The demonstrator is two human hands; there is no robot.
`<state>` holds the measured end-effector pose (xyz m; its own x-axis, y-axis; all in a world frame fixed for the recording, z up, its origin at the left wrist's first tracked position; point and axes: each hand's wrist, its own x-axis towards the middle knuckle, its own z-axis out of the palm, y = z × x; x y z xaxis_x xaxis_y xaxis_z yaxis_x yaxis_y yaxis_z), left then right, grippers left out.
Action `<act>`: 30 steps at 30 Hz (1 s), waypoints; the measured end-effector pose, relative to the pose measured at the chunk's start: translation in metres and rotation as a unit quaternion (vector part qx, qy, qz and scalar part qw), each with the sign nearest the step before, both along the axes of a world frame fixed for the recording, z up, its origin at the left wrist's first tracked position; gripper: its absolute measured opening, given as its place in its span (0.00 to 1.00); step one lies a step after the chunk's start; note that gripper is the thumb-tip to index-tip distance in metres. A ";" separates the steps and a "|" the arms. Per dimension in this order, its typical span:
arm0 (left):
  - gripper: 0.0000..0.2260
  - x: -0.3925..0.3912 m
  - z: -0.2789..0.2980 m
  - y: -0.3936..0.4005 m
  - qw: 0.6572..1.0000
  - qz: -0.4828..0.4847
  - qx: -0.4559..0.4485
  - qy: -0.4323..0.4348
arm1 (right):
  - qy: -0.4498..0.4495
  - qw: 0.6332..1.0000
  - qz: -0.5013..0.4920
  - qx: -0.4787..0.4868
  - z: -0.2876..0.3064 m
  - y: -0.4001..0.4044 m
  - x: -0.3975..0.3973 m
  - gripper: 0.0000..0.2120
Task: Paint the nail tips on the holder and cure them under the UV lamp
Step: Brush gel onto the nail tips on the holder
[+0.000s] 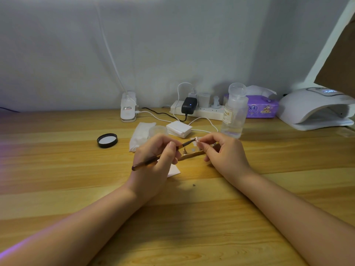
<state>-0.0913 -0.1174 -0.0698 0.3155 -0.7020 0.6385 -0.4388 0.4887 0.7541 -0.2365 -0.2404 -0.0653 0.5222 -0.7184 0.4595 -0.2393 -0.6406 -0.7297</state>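
Note:
My left hand (157, 160) grips a brown nail brush (146, 162) like a pen, its tip pointing up and right. The bristles touch a small nail tip (197, 139) pinched between the fingers of my right hand (224, 154). Under both hands a wooden nail-tip holder (192, 153) lies on the table, with small pegs and a round metal disc showing; its ends are hidden by my hands. The white UV lamp (311, 110) stands at the far right, its opening facing left.
A black jar lid (107, 140) lies to the left. Behind the hands are a clear jar (158, 130), cotton pads (178, 129), a white wipe (140, 135), a clear liquid bottle (234, 112), a power strip (199, 111), purple tissues (262, 107) and a desk-lamp clamp (128, 107).

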 end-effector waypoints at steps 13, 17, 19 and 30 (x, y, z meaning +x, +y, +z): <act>0.07 -0.003 0.004 0.002 0.998 0.016 0.009 -0.064 | 0.012 0.999 -0.024 -0.029 -0.003 -0.002 0.001 0.04; 0.08 -0.004 0.004 0.004 0.998 0.017 0.029 -0.045 | 0.017 0.999 -0.027 -0.039 -0.003 -0.001 0.001 0.04; 0.08 -0.004 0.004 0.004 0.998 0.026 0.031 -0.037 | 0.019 0.999 -0.026 -0.036 -0.003 -0.001 0.000 0.04; 0.07 -0.004 0.007 0.004 0.997 0.030 0.018 -0.065 | 0.030 0.999 -0.030 -0.030 -0.001 0.000 0.000 0.04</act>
<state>-0.0957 -0.1138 -0.0632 0.2743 -0.7071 0.6517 -0.5614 0.4324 0.7055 -0.2363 -0.2407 -0.0664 0.5070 -0.7212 0.4721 -0.3209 -0.6663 -0.6731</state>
